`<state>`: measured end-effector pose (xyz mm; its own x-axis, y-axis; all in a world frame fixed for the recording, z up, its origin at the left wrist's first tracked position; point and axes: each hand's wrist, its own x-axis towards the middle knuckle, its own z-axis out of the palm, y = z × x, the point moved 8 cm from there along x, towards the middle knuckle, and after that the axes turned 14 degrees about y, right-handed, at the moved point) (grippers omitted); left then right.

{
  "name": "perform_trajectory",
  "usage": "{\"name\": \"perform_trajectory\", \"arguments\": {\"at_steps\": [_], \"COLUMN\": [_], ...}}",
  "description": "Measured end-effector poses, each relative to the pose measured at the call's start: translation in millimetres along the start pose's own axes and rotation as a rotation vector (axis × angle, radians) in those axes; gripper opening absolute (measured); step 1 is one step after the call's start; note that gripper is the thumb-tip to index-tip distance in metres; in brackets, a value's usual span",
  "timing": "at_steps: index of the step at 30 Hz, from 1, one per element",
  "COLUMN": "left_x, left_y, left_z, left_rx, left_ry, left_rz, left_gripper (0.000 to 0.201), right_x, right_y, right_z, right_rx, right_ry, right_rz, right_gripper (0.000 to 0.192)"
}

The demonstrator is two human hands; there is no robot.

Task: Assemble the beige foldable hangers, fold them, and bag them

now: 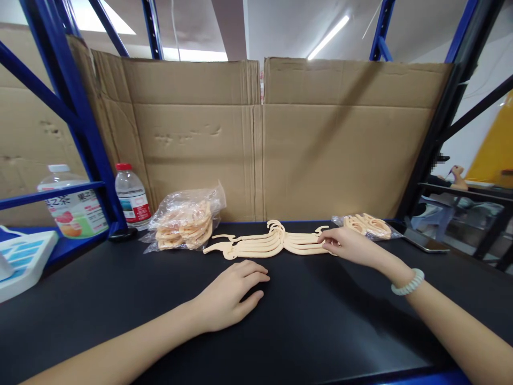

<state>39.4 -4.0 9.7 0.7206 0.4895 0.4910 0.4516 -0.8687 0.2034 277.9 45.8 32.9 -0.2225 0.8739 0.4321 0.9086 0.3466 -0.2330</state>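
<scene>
Several cream plastic clothes hangers lie side by side on the black tabletop, their hooks bunched at the middle and pointing away from me. My right hand, with a pale beaded bracelet at the wrist, has its fingers closed on the right end of the hangers; the fingertips partly hide that end. In front of the hangers, my left hand rests palm down with fingers spread, holding nothing. Behind them to the left is a clear plastic bag full of similar cream pieces. A smaller bag of cream pieces lies beyond my right hand.
Cardboard panels wall off the back between blue posts. On the left stand a red-capped water bottle, a large drink bottle and a white-and-blue tray. A phone-like flat object lies far right. Another person's hand shows beyond the rack.
</scene>
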Motion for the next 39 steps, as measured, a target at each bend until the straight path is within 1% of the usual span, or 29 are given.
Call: {"name": "perform_trajectory", "arguments": {"at_steps": [4,10,14,23,35,39], "left_x": [1,2,1,2,1,1], "left_y": [2,4,5,4,5,5], "left_z": [-1.4,-2.6,-2.3,-0.9,-2.4,-3.0], "left_rx": [-0.003,0.010,0.013,0.033,0.016,0.001], "left_ry": [-0.004,-0.013,-0.009,-0.043,-0.010,-0.004], "left_rz": [0.015,0.020,0.026,0.013,0.028,0.024], "left_gripper": [0.030,0.030,0.030,0.031,0.030,0.030], "right_x": [-1,-1,0,0,-1,-1], "right_y": [-2,0,1,0,2,3], "right_z": [1,9,11,13,13,18], "right_rx": [-0.007,-0.003,-0.005,-0.010,-0.019,-0.028], "right_ry": [0.000,-0.013,-0.004,0.003,0.010,-0.005], "right_rz": [-0.010,-0.038,-0.044,-0.061,-0.053,-0.061], "right_gripper": [0.021,0.021,0.020,0.019,0.018,0.018]}}
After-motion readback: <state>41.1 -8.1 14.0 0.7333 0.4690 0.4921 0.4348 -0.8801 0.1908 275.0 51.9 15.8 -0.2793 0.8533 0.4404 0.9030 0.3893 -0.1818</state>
